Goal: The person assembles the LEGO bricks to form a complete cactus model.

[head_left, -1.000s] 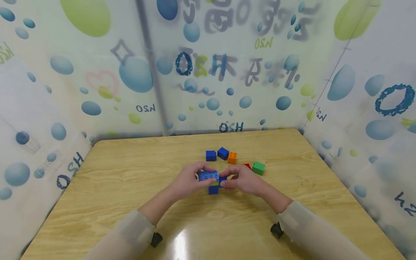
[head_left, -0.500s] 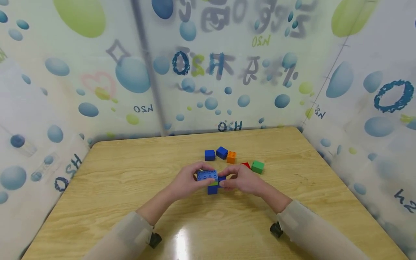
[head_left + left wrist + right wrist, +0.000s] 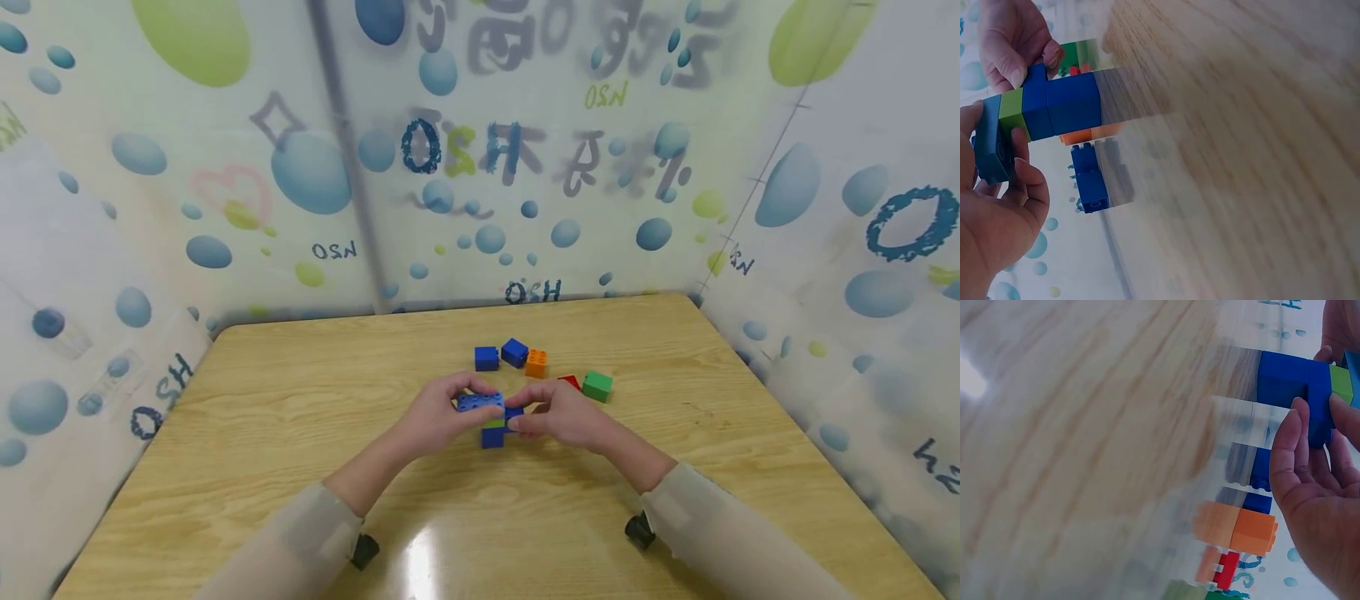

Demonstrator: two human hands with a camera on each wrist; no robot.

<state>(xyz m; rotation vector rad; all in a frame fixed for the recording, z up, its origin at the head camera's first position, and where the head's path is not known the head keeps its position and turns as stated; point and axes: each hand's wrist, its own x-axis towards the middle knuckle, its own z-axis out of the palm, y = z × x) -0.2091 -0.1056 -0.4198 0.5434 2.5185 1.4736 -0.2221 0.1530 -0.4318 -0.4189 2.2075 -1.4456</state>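
Note:
A small tower of toy building bricks stands mid-table between the two hands. Its lowest part is a dark blue brick (image 3: 1075,102). Above that, a second blue brick (image 3: 1319,403) juts out toward the right hand. A lime green brick (image 3: 1012,107) comes over it, topped by a lighter blue studded brick (image 3: 478,402) that sticks out to the left. My left hand (image 3: 442,417) grips this top brick between thumb and fingers. With thumb and fingertips, my right hand (image 3: 566,414) pinches the jutting blue brick.
Behind the tower lie two blue bricks (image 3: 487,359) and an orange brick (image 3: 536,363). A red brick (image 3: 570,382), partly hidden by the right hand, and a green brick (image 3: 597,387) lie to the right. A patterned curtain (image 3: 480,250) borders the wooden table (image 3: 315,367).
My left thumb has shifted slightly up along the front of the top brick. The right hand keeps its hold, and the tower stays in place; the head view sways a little.

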